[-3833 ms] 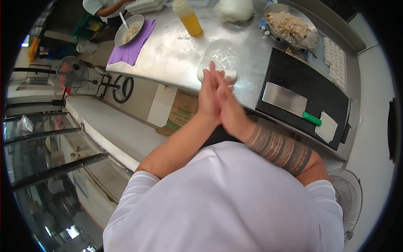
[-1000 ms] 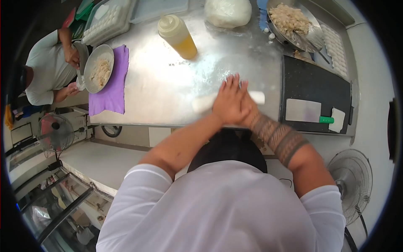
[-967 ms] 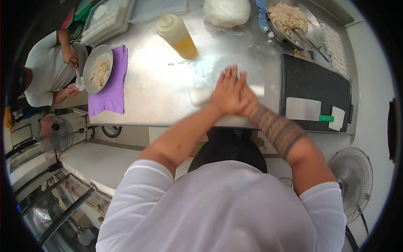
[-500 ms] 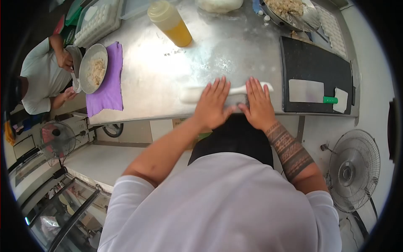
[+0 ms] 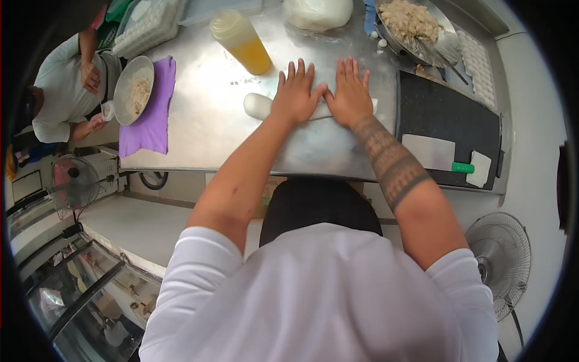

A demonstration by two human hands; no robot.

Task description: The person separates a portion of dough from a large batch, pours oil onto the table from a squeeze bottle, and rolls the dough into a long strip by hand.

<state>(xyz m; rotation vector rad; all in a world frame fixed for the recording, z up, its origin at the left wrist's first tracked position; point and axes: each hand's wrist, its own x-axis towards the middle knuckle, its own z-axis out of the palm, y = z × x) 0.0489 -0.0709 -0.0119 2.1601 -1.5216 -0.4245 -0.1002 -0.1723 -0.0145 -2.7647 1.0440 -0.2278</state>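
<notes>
A white dough roll [image 5: 258,106] lies crosswise on the steel table [image 5: 199,114], thicker at its left end and thin toward the right. My left hand [image 5: 297,93] presses flat on it with fingers stretched away from me. Beside it, my right hand [image 5: 350,93] also lies flat across the thinner part. The two thumbs nearly meet. Much of the roll's middle is hidden under my hands. Beyond my left hand stands a squeeze bottle [image 5: 242,45] of yellow liquid. Farther back sits a large white dough mass [image 5: 318,13] on plastic wrap.
On the right, a black board [image 5: 449,114] holds a cleaver [image 5: 429,151] with a green handle. A pan of filling [image 5: 410,21] and a tray of small white balls [image 5: 476,69] stand behind. At left, a co-worker [image 5: 63,84] works near a bowl [image 5: 134,90] on a purple cloth [image 5: 158,111].
Both hands have pushed forward, away from me, rolling the dough with them farther from the table's near edge. The camera view has shifted slightly.
</notes>
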